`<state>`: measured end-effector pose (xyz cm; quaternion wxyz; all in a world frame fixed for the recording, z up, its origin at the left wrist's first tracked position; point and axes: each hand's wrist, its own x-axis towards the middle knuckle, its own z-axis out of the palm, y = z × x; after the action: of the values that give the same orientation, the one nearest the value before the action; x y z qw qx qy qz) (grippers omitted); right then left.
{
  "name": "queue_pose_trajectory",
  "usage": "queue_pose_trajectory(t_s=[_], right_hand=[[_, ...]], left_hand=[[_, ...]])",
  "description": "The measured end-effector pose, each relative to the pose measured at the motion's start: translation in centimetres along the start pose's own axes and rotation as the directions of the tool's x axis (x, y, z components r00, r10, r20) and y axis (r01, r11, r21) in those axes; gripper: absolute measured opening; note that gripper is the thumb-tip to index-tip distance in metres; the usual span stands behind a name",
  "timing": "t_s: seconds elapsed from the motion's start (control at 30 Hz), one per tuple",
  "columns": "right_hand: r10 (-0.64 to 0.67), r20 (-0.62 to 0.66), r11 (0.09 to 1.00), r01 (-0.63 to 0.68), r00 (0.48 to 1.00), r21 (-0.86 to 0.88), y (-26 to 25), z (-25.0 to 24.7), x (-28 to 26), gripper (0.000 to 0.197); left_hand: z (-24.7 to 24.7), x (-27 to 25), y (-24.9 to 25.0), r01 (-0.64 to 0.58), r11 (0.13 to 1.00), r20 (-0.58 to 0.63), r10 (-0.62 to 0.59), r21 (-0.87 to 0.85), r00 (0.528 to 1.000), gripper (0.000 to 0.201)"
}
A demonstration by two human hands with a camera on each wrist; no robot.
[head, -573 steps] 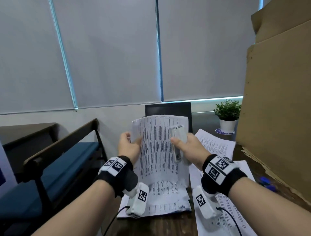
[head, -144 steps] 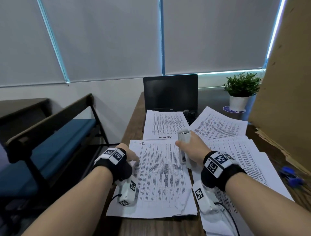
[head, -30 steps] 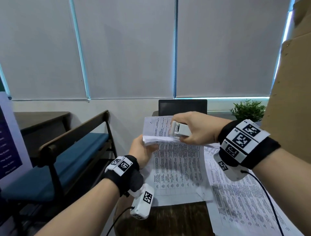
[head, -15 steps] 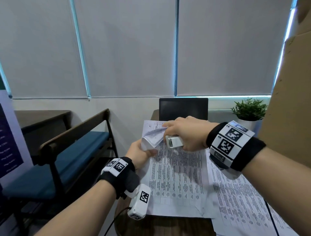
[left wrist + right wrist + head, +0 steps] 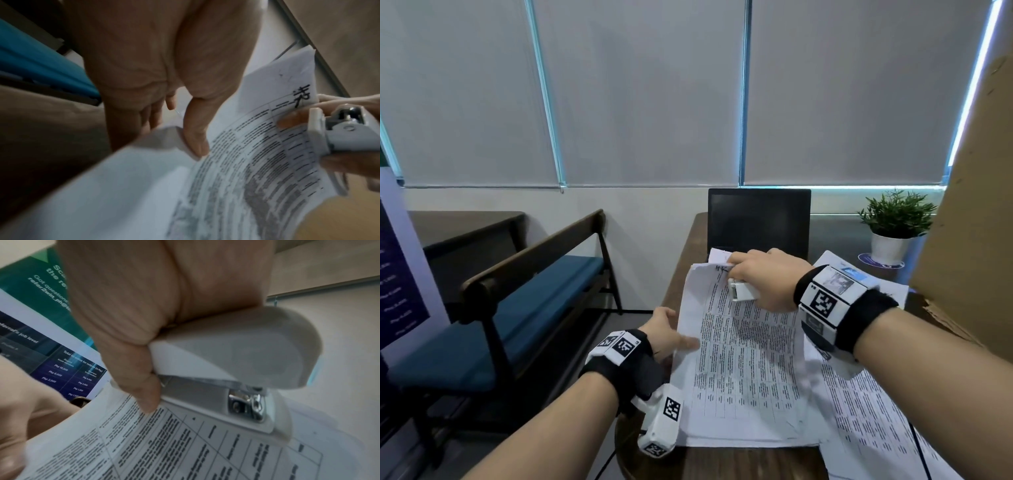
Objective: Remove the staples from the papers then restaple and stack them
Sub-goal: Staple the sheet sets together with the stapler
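Right hand [image 5: 763, 279] wrapped tight round the white stapler [image 5: 741, 293], forefinger and thumb also nipping the far corner of the papers [image 5: 743, 359] by the handwritten mark. Left hand [image 5: 666, 330] pinches the left edge of that same set, thumb on top, fingers beneath. Both forearms reach out over the near end of the wooden desk [image 5: 688, 240], the right wrist bent inward. The printed sheets are lifted and bowed, corner curled; more papers lie to the right, the laptop [image 5: 758, 219] beyond.
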<state>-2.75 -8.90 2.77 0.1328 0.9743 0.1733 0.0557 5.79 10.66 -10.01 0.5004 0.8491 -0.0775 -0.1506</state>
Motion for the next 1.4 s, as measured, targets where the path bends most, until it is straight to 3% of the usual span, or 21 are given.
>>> queue_pose_trajectory(t_s=[0.07, 0.1, 0.13, 0.2, 0.27, 0.33, 0.37, 0.47, 0.57, 0.67, 0.8, 0.83, 0.93, 1.17, 1.4], right_hand=[[0.013, 0.004, 1.0, -0.013, 1.0, 0.023, 0.6, 0.4, 0.0, 0.034], [0.015, 0.01, 0.999, -0.016, 1.0, 0.039, 0.9, 0.4, 0.0, 0.035], [0.014, 0.014, 0.998, -0.015, 1.0, 0.056, 1.1, 0.3, -0.1, 0.037], [0.0, 0.018, 0.994, -0.002, 1.0, 0.105, 1.5, 0.0, -0.3, 0.036], [-0.022, 0.008, 0.986, 0.02, 1.0, 0.165, 1.5, -0.4, -0.6, 0.033], [-0.046, -0.016, 0.974, 0.049, 0.999, 0.223, 1.5, -0.9, -0.8, 0.031], [-0.049, -0.031, 0.964, 0.056, 0.998, 0.259, 1.5, -1.1, -0.8, 0.031], [0.014, -0.157, 0.934, 0.044, 0.987, 0.355, 1.6, -2.0, -1.2, 0.032], [0.228, -0.405, 0.81, 0.058, 0.886, 0.584, 1.9, -3.6, -2.0, 0.021], [0.405, -0.562, 0.604, 0.251, 0.721, 0.757, 1.9, -5.2, -2.4, 0.025], [0.596, -0.628, 0.465, 0.422, 0.5, 0.778, 1.6, -6.5, -2.5, 0.025], [0.631, -0.617, 0.439, 0.44, 0.471, 0.784, 1.4, -6.7, -2.4, 0.026], [0.665, -0.582, 0.374, 0.466, 0.467, 0.802, 1.1, -6.7, -2.1, 0.025], [0.676, -0.574, 0.381, 0.447, 0.463, 0.809, 0.4, -7.1, -1.2, 0.014], [0.709, -0.623, 0.453, 0.464, 0.331, 0.762, -0.3, -7.3, -0.8, 0.017]], left_hand=[[-0.4, 0.5, -1.1, 0.033, 0.996, 0.028, -0.035, 0.082, 0.999, 0.119], [-0.6, 0.3, -1.0, 0.008, 0.991, 0.031, -0.012, 0.136, 0.999, 0.13], [-0.8, 0.2, -0.7, -0.036, 0.98, 0.011, 0.035, 0.197, 0.999, 0.128], [-1.0, -0.7, 1.0, -0.164, 0.963, -0.03, 0.175, 0.214, 0.984, 0.097], [-1.0, -1.3, 2.7, -0.305, 0.952, -0.042, 0.304, -0.007, 0.952, 0.061], [-0.6, -2.1, 4.3, -0.347, 0.919, -0.064, 0.341, -0.186, 0.938, 0.026], [-0.3, -2.3, 4.8, -0.342, 0.912, -0.094, 0.328, -0.228, 0.94, 0.016], [0.6, -2.6, 5.8, -0.336, 0.879, -0.197, 0.283, -0.339, 0.939, 0.016], [1.3, -3.2, 6.5, -0.355, 0.869, -0.241, 0.284, -0.345, 0.928, 0.016], [1.8, -4.2, 7.4, -0.362, 0.827, -0.236, 0.284, -0.43, 0.929, 0.013], [2.2, -4.5, 8.5, -0.419, 0.834, -0.234, 0.355, -0.357, 0.905, 0.018], [2.3, -4.5, 8.7, -0.432, 0.832, -0.237, 0.368, -0.347, 0.899, 0.018], [2.8, -5.2, 9.3, -0.477, 0.819, -0.233, 0.42, -0.317, 0.877, 0.017], [3.6, -5.6, 9.7, -0.503, 0.824, -0.198, 0.464, -0.26, 0.863, 0.018], [4.2, -6.5, 10.2, -0.553, 0.804, -0.142, 0.534, -0.22, 0.833, 0.011]])
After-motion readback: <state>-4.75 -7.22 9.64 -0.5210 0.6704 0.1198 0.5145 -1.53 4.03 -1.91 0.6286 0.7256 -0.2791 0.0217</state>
